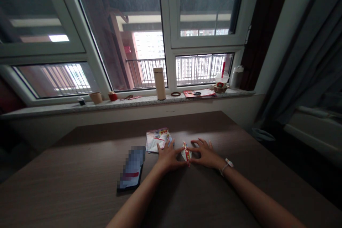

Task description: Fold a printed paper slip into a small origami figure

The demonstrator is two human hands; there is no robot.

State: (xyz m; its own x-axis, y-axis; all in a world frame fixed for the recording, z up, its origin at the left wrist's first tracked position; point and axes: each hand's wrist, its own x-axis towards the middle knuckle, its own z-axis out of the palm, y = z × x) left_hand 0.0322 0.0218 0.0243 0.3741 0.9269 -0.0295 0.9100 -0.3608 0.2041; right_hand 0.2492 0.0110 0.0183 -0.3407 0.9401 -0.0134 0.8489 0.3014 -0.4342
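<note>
A small piece of folded paper [186, 154], white with red and yellow print, lies on the table between my hands. My left hand [169, 157] holds its left side with the thumb and index finger, the other fingers spread toward the printed sheets. From the right, the thumb and index finger of my right hand [207, 154] grip the same paper. The fingertips cover part of its edges. Just left of my left hand are colourful printed paper sheets [151, 134], with a white folded piece [156, 145] on top. A phone [132, 171] with a blurred screen lies left of my left forearm.
The brown table [80, 160] reaches toward a windowsill [133, 102]. Along the sill stand a paper cup [96, 97], a red spool-like item [112, 96], a beige bottle [159, 83], scissors [197, 93] on printed papers, a drink cup with straw [221, 79] and a grey flask [236, 77].
</note>
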